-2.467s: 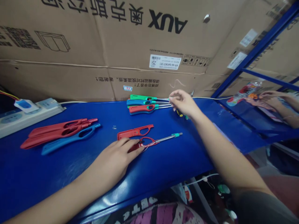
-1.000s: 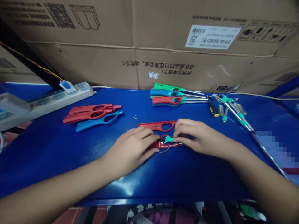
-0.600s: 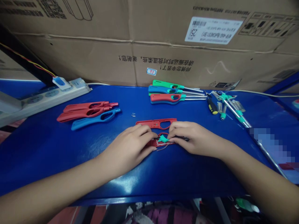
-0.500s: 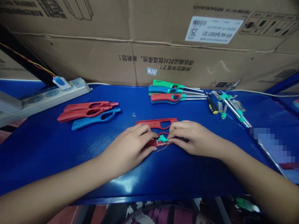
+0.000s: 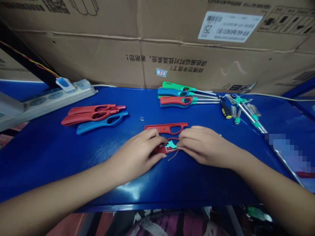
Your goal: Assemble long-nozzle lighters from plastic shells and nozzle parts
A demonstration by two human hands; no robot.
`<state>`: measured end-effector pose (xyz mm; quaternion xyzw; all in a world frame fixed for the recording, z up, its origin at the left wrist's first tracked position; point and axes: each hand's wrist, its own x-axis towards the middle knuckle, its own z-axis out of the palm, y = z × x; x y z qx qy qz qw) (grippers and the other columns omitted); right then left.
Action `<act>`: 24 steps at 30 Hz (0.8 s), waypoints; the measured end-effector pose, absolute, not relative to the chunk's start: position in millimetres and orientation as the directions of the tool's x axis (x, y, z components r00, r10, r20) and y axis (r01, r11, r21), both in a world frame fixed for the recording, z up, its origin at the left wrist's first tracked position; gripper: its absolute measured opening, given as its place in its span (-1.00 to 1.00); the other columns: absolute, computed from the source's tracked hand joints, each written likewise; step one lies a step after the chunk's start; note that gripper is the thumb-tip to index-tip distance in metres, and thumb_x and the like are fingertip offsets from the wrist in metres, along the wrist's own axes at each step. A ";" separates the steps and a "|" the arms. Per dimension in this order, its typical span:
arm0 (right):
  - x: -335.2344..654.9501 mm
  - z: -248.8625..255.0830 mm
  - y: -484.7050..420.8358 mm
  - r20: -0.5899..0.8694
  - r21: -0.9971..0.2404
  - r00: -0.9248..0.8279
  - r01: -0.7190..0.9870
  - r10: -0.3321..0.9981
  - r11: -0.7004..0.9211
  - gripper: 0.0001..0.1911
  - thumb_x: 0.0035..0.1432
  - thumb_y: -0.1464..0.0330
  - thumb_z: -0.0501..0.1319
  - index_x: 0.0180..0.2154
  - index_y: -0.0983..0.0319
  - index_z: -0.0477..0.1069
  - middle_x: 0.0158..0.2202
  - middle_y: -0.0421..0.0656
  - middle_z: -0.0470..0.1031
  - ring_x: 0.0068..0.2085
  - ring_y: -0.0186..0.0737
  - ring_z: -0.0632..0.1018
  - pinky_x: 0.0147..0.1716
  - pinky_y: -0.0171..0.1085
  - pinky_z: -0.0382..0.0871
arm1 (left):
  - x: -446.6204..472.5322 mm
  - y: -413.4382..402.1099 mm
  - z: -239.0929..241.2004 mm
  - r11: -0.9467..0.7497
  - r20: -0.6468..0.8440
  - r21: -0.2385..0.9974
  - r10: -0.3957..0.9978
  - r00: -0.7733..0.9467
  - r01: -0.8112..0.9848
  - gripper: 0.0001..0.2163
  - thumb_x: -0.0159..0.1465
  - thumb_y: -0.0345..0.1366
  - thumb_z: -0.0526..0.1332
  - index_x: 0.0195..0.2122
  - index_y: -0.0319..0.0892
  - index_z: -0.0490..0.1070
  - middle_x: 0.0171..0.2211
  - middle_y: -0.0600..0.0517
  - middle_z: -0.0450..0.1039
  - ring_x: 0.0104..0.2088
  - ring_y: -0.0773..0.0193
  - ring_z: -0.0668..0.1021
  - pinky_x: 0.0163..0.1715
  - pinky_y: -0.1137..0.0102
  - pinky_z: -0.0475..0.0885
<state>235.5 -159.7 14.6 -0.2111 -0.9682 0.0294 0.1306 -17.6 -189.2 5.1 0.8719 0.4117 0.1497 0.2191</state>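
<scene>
Between my hands lies a red lighter handle half (image 5: 161,150), its inside facing up. A turquoise trigger (image 5: 172,144) and thin white and dark wires (image 5: 173,156) show in it. My left hand (image 5: 147,147) is closed round the left end of this half, fingertips by the trigger. My right hand (image 5: 197,144) pinches at its right end, close to the trigger; exactly what sits under those fingers is hidden. Just beyond them rests the matching red handle half (image 5: 166,128), apart from the first and touched by neither hand's grip that I can see.
Small screws (image 5: 142,118) lie behind the halves. Red and blue handles (image 5: 94,118) are at left near a power strip (image 5: 49,98). Assembled lighters (image 5: 176,101) lie at the back, with a screwdriver (image 5: 225,110) and metal tubes (image 5: 254,119) to the right. A cardboard box (image 5: 103,59) stands behind.
The camera view has shifted slightly. My right fingers have curled in more, and the dark piece that showed beneath them is now hidden. My left hand stays on the handle half.
</scene>
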 end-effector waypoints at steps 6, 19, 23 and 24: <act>235.0 15.3 -160.1 0.263 -0.073 -0.875 0.402 0.407 0.913 -0.73 0.43 0.41 0.02 -0.24 0.25 0.48 -0.27 -0.08 0.55 -0.26 -0.20 0.50 -0.25 -0.21 0.33 | -17.2 -188.6 5.6 -0.548 0.072 0.525 0.791 0.607 0.652 -0.81 0.38 -0.29 0.25 0.00 -0.16 0.47 -0.12 -0.05 0.41 -0.08 0.09 0.53 -0.09 0.19 0.51; 236.4 15.3 -160.6 0.206 -0.126 -0.882 0.405 0.424 0.905 -0.74 0.41 0.41 0.05 -0.26 0.28 0.50 -0.31 -0.10 0.51 -0.29 -0.21 0.49 -0.28 -0.23 0.32 | -16.8 -190.8 3.8 -0.578 0.098 0.477 0.783 0.614 0.661 -0.71 0.38 -0.27 0.26 0.10 -0.17 0.39 -0.02 -0.08 0.45 0.02 0.04 0.51 0.02 0.10 0.49; 236.2 17.2 -161.8 0.217 -0.081 -0.889 0.396 0.404 0.915 -0.73 0.40 0.42 0.06 -0.29 0.29 0.49 -0.34 -0.11 0.49 -0.33 -0.22 0.46 -0.31 -0.23 0.29 | -16.7 -190.8 2.3 -0.595 0.106 0.482 0.768 0.632 0.643 -0.70 0.41 -0.27 0.22 0.14 -0.16 0.40 -0.04 -0.09 0.45 0.01 0.05 0.50 0.05 0.10 0.47; 236.2 17.3 -161.8 0.217 -0.074 -0.890 0.395 0.401 0.916 -0.73 0.40 0.42 0.06 -0.29 0.28 0.49 -0.34 -0.12 0.49 -0.33 -0.22 0.45 -0.31 -0.23 0.29 | -16.8 -190.7 2.2 -0.599 0.106 0.486 0.763 0.638 0.636 -0.71 0.41 -0.28 0.21 0.14 -0.15 0.40 -0.06 -0.08 0.45 0.01 0.06 0.49 0.05 0.11 0.47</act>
